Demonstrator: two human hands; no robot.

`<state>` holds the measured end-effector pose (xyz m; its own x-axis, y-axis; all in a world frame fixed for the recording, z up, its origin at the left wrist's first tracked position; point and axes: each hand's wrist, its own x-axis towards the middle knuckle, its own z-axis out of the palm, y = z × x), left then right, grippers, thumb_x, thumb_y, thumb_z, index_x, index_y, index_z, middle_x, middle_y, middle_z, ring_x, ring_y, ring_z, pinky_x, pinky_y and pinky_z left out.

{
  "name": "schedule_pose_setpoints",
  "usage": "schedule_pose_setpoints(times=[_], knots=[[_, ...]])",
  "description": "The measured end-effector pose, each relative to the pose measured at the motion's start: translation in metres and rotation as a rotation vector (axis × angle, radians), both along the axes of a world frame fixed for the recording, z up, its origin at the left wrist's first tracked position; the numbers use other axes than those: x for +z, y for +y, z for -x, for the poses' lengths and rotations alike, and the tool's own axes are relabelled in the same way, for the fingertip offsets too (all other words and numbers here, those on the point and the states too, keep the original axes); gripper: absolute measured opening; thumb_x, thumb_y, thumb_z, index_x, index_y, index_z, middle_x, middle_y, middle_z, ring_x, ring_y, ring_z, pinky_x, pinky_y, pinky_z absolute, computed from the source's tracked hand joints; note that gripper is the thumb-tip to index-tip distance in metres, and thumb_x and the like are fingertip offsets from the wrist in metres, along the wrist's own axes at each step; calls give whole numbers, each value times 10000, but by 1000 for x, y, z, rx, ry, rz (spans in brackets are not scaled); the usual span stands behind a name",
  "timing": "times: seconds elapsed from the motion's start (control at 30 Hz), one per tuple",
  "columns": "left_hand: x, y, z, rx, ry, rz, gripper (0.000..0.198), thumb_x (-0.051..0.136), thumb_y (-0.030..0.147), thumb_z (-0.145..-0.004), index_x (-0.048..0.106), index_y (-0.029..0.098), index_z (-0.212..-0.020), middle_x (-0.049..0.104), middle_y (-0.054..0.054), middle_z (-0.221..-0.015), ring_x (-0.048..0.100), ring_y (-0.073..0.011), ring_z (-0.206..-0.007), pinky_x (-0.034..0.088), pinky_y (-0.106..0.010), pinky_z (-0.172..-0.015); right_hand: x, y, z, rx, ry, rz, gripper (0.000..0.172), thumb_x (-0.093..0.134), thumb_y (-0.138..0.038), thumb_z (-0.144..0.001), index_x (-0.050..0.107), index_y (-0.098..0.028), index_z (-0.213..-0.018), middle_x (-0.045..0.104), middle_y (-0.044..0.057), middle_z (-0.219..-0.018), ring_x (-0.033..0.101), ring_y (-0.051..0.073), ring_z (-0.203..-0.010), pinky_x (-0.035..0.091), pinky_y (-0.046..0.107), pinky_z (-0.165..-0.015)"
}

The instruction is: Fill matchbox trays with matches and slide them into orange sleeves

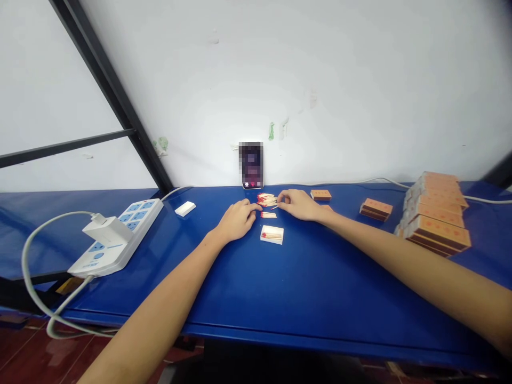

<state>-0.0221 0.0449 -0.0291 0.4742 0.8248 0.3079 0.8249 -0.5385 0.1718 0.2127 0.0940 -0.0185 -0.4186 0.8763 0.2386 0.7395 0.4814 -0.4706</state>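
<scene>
A pile of red-headed matches [266, 200] lies on the blue tabletop between my two hands. My left hand [239, 220] rests to its left, fingers stretched out, the index fingertip at the match heads. From the right, my right hand [298, 204] pinches at the stick ends, closed on what looks like a match; its fingertips partly hide it. A smaller row of matches [269, 215] lies just nearer to me than the pile. Closer still, a white matchbox tray [280, 231] holds several matches, heads to the left.
Another white tray [185, 208] lies to the left, near a power strip [138, 226] with a plugged-in charger and cable. A phone [251, 165] leans against the wall. Matchboxes [320, 195] lie beyond my right hand, one box [376, 209] farther right, beside a large matchbox stack [436, 213].
</scene>
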Motion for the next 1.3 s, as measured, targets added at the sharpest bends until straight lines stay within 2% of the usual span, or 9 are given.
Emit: schedule_pose_setpoints(times=[0.27, 0.53, 0.67, 0.8, 1.07, 1.3], knots=[[1, -1, 0, -5, -8, 5, 363, 389, 219, -963, 666, 235, -1197, 594, -72, -958, 600, -223, -899, 476, -370, -846, -5, -3, -2, 73, -19, -47, 104, 539, -219, -856, 636, -185, -842, 622, 18, -803, 530, 144, -699, 356, 267, -647], [2, -2, -2, -5, -19, 2, 350, 385, 214, -963, 639, 222, -1203, 608, -73, -973, 597, -226, -913, 472, -378, -857, -19, -5, -4, 146, -33, -158, 150, 452, -279, -952, 551, -196, -876, 593, 20, -864, 525, 148, -748, 365, 276, -689], [2, -3, -2, 13, -95, 4, 278, 404, 211, -948, 563, 195, -1177, 633, -67, -980, 600, -222, -885, 479, -366, -807, -15, -8, -2, 173, -27, -161, 135, 476, -280, -939, 545, -197, -858, 596, 21, -864, 518, 146, -738, 362, 272, -676], [2, -4, -2, 6, -111, 0, 297, 405, 210, -947, 509, 203, -1224, 641, -59, -969, 604, -217, -873, 480, -354, -789, -6, -13, 7, 152, 17, -107, 111, 506, -243, -898, 583, -196, -834, 606, 7, -802, 513, 138, -697, 351, 262, -647], [0, -2, -1, 8, -73, -4, 325, 402, 212, -951, 545, 194, -1242, 634, -72, -985, 604, -215, -869, 485, -362, -809, -2, -19, 17, 106, 126, 9, 125, 532, -222, -854, 651, -194, -831, 640, -3, -738, 537, 134, -672, 350, 251, -636], [-1, -2, -1, 15, -55, 8, 363, 399, 233, -961, 528, 198, -1299, 628, -76, -1004, 600, -219, -883, 484, -372, -826, 2, -21, 13, 71, 160, -26, 111, 519, -197, -849, 611, -180, -788, 597, -18, -665, 510, 125, -621, 336, 250, -614]])
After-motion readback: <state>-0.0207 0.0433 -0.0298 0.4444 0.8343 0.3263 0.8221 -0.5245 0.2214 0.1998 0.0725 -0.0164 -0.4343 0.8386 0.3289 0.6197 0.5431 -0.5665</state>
